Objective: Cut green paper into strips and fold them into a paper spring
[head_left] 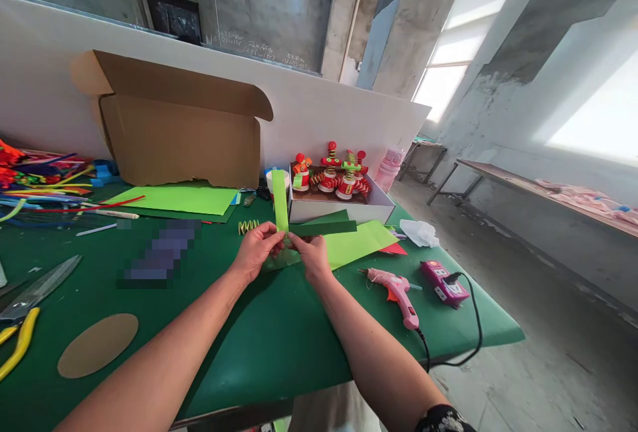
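Above the middle of the table, my left hand point(255, 252) pinches the lower end of a light green paper strip point(280, 201), which stands upright. My right hand point(314, 258) is closed beside it, thumb and fingertips at the end of a dark green paper strip point(339, 226) that points right. The two strips meet at roughly a right angle between my fingertips; the exact overlap is partly hidden. Just behind my left hand lies a small folded paper spring point(248, 226) in green and yellow. Light green paper point(359, 243) lies to the right of my right hand.
A pink glue gun point(397, 294) and purple power box point(443, 283) with a black cord lie right. Behind stands a white box point(339, 211) of red-and-green spring figures. Yellow-handled scissors point(24, 339), a cardboard oval point(98, 345) and an open cardboard box point(184, 143) are left.
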A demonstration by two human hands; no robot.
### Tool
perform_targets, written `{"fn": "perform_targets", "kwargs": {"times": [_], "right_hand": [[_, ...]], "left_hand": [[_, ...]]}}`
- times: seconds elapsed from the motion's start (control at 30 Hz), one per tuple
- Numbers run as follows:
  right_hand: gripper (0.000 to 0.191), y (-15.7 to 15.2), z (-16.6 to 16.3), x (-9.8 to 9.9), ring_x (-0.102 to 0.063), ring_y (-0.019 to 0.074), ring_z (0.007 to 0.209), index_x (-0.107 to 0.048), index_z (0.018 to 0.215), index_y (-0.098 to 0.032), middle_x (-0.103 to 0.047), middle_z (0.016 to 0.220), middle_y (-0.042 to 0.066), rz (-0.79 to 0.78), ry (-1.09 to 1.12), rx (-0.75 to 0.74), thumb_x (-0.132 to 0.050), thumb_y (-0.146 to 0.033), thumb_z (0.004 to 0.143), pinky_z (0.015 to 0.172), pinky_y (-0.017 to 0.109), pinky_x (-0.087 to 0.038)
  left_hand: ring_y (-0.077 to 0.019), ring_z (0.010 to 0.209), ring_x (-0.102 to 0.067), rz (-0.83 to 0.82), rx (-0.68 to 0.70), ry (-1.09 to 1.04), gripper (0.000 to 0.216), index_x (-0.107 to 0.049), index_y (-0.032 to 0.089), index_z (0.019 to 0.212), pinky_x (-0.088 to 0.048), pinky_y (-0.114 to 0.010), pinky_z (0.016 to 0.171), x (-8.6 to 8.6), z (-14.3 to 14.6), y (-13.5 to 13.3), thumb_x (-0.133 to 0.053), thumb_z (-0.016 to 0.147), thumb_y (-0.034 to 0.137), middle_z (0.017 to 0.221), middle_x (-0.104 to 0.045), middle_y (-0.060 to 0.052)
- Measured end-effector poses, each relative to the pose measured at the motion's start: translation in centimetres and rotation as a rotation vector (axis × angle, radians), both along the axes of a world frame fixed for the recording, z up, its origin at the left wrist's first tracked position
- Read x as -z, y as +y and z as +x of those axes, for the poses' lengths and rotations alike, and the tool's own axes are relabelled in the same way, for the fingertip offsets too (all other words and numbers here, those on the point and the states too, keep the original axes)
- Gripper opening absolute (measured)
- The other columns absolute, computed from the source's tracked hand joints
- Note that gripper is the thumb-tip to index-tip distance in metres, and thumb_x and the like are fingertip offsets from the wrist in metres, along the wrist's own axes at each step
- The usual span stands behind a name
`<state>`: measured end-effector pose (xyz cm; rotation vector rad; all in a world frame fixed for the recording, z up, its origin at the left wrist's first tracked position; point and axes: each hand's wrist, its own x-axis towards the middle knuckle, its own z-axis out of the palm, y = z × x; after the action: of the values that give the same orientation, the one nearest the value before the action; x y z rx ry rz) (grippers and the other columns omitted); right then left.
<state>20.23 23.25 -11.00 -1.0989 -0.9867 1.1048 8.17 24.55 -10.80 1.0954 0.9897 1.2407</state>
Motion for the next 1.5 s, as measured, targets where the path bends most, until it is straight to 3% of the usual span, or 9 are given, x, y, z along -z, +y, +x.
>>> {"fn": "perform_targets", "kwargs": {"times": [0.3, 0.43, 0.53, 0.67, 0.8, 0.93, 1.5], "right_hand": [[0.015, 0.2, -0.1, 0.8, -0.049, 0.013, 0.056, -0.051, 0.069, -0.024, -0.052, 0.059, -0.006, 0.2, -0.197, 0.082, -0.065, -0.031, 0.065, 0.057, 0.025, -0.043], [0.011, 0.0, -0.3, 0.4, -0.054, 0.0134, 0.059, -0.056, 0.07, -0.024, -0.058, 0.065, -0.005, 0.153, -0.2, -0.013, -0.061, -0.026, 0.061, 0.06, 0.025, -0.045], [0.009, 0.0, -0.3, 0.3, -0.056, 0.0133, 0.059, -0.06, 0.071, -0.022, -0.059, 0.066, -0.003, 0.12, -0.128, -0.071, -0.059, -0.03, 0.067, 0.062, 0.026, -0.046], [0.029, 0.3, 0.1, 0.6, -0.051, 0.0113, 0.053, -0.054, 0.063, -0.021, -0.054, 0.059, -0.004, 0.056, -0.005, -0.078, -0.064, -0.047, 0.074, 0.057, 0.026, -0.045], [0.039, 0.7, 0.4, 0.7, -0.046, 0.009, 0.048, -0.051, 0.067, -0.023, -0.05, 0.056, -0.007, 0.048, 0.07, -0.069, -0.076, -0.054, 0.064, 0.053, 0.024, -0.045], [0.044, 0.9, 0.5, 0.5, -0.049, 0.009, 0.05, -0.058, 0.077, -0.023, -0.054, 0.061, -0.007, 0.058, 0.098, -0.082, -0.076, -0.06, 0.062, 0.053, 0.024, -0.045], [0.039, 0.3, 0.2, 0.2, -0.043, 0.0071, 0.051, -0.062, 0.075, -0.021, -0.049, 0.06, -0.008, 0.036, 0.119, -0.112, -0.08, -0.052, 0.06, 0.055, 0.023, -0.047]], "left_hand": [[-0.0082, 0.039, -0.046, -0.016, 0.019, -0.004, 0.045, -0.052, 0.02, 0.061, -0.032, -0.021, 0.042, 0.4, 0.5, -0.2, -0.081, 0.051, 0.052, 0.046, -0.057, 0.005], [-0.0077, 0.041, -0.044, 0.007, 0.014, -0.035, 0.039, -0.051, 0.02, 0.06, -0.031, -0.021, 0.043, 0.7, 0.3, 0.0, -0.079, 0.054, 0.048, 0.046, -0.054, 0.006], [-0.0077, 0.041, -0.043, 0.019, 0.021, -0.05, 0.034, -0.056, 0.02, 0.062, -0.031, -0.022, 0.043, 0.7, 0.1, 0.1, -0.078, 0.054, 0.045, 0.045, -0.053, 0.007], [-0.0091, 0.045, -0.048, 0.018, 0.057, -0.061, 0.037, -0.061, 0.019, 0.066, -0.033, -0.022, 0.045, 0.3, 0.0, 0.0, -0.083, 0.049, 0.044, 0.052, -0.058, 0.005], [-0.0097, 0.049, -0.05, 0.018, 0.091, -0.067, 0.042, -0.062, 0.019, 0.067, -0.036, -0.023, 0.049, -0.1, 0.0, -0.3, -0.086, 0.049, 0.048, 0.056, -0.061, 0.004], [-0.0088, 0.048, -0.049, 0.011, 0.087, -0.064, 0.043, -0.061, 0.019, 0.067, -0.036, -0.022, 0.049, -0.1, 0.1, -0.3, -0.086, 0.05, 0.05, 0.054, -0.06, 0.004], [-0.0105, 0.048, -0.05, 0.045, 0.069, -0.027, 0.028, -0.059, 0.02, 0.061, -0.036, -0.023, 0.047, -0.4, 0.4, -0.6, -0.076, 0.053, 0.041, 0.052, -0.058, 0.004]]}}
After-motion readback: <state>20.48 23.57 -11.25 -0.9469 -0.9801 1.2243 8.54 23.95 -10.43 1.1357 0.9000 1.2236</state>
